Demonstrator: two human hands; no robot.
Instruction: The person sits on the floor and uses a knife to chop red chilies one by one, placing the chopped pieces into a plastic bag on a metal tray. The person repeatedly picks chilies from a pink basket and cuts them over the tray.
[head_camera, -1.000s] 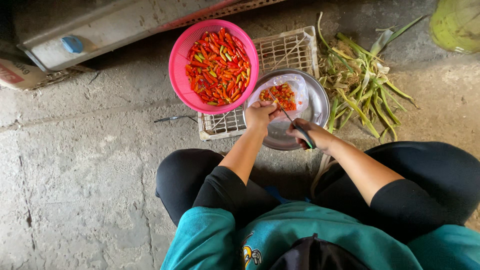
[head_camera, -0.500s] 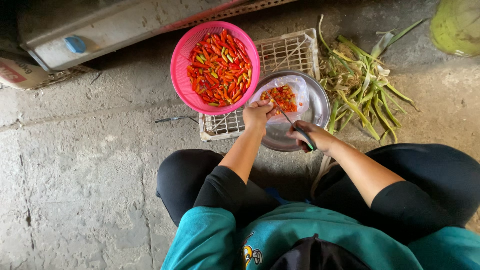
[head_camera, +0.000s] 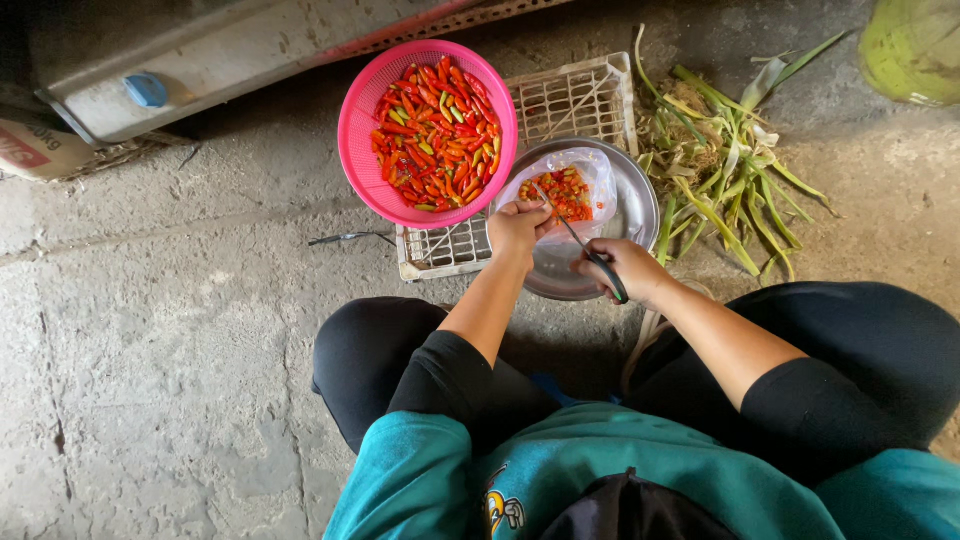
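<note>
My right hand (head_camera: 628, 268) grips a pair of scissors (head_camera: 585, 245) whose blades point up and left toward my left hand (head_camera: 518, 225). My left hand pinches a chili at the blade tips, above a round metal tray (head_camera: 640, 215). On that tray lies a clear plastic sheet (head_camera: 590, 170) with a small heap of cut red and orange chili pieces (head_camera: 562, 190). To the left, a pink round basket (head_camera: 362, 140) full of whole red, orange and green chilies (head_camera: 435, 135) rests on a white plastic crate (head_camera: 575, 95).
A pile of green stalks and dry husks (head_camera: 720, 165) lies right of the tray on the concrete floor. A grey metal box edge (head_camera: 200, 60) runs along the top left. A yellow-green object (head_camera: 915, 45) is at the top right corner. My black-clad knees frame the tray.
My left hand stays at the tray's near edge with only small shifts at the scissor tips. The scissors and right hand hold nearly the same spot.
</note>
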